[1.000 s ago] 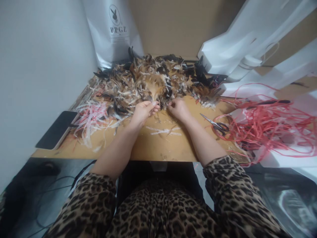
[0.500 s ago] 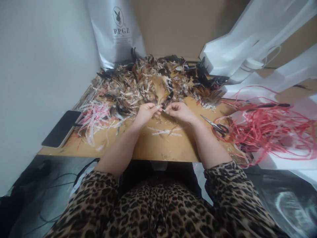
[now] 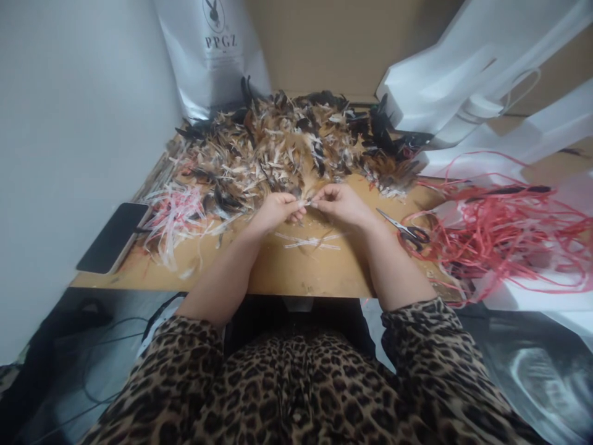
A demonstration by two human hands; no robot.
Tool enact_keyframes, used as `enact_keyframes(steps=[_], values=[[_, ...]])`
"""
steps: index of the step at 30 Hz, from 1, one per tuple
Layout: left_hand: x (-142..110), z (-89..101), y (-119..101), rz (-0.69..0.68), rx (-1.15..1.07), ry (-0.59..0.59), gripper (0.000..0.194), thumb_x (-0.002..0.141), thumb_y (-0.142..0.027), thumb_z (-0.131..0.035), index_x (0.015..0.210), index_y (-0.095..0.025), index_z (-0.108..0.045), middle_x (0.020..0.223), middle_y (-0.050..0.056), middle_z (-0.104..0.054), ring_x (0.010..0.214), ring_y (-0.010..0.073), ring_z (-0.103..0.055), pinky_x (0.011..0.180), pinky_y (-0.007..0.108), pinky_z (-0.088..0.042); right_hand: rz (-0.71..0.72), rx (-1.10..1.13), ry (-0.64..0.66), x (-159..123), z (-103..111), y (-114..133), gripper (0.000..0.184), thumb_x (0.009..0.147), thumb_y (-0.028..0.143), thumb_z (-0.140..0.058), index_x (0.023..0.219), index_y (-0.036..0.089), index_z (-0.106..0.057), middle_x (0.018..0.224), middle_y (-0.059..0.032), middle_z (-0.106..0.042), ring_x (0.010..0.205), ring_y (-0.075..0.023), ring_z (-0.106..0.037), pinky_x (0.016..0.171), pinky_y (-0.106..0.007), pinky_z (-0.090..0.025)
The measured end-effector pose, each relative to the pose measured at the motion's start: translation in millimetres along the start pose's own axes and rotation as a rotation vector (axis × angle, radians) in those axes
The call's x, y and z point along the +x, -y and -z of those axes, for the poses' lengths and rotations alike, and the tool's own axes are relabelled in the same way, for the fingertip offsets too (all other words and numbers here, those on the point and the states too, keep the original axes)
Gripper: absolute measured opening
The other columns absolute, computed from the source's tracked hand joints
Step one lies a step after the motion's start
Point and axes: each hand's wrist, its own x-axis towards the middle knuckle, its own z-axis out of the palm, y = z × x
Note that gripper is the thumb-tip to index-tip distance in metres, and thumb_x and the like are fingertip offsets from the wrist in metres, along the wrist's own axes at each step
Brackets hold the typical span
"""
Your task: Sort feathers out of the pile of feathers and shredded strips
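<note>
in front of the feather pile (image 3: 278, 151), the left hand (image 3: 274, 211) pinches the base of a tan feather (image 3: 306, 172); the right hand (image 3: 341, 203) meets it there, its grip unclear. thin white strips (image 3: 319, 245) lie nearer than the pile, scissors (image 3: 406, 230) to its right, a phone (image 3: 111, 238) to its left.

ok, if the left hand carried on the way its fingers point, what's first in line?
Probably the right hand; the left hand's fingers aim toward it, though depth between them is unclear.
</note>
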Motion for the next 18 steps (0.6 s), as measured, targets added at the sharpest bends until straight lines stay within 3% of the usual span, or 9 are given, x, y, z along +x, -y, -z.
enact_keyframes(steps=[12,18], values=[[1.6,1.5,3.9,0.016,-0.008,0.089,0.019,0.080,-0.023,-0.066,0.065,-0.010,-0.067,0.055,0.004,-0.064,0.047,0.0065,-0.056,0.050,0.017,-0.042,0.062,0.015,-0.012,2.6,-0.7,-3.7,0.025,0.067,0.038,-0.072,0.068,0.014,-0.063,0.061,0.0005,-0.060,0.054,-0.0091,-0.046,0.053,-0.024,-0.037],[-0.3,1.2,2.7,0.015,0.017,0.092,0.021,0.079,-0.025,-0.067,0.065,-0.010,-0.066,0.056,0.004,-0.064,0.045,0.0064,-0.055,0.049,0.018,-0.041,0.071,0.077,-0.004,4.0,-0.3,-7.5,0.026,0.065,0.040,-0.074,0.071,0.015,-0.067,0.070,-0.0026,-0.068,0.063,-0.0132,-0.056,0.063,-0.027,-0.044]])
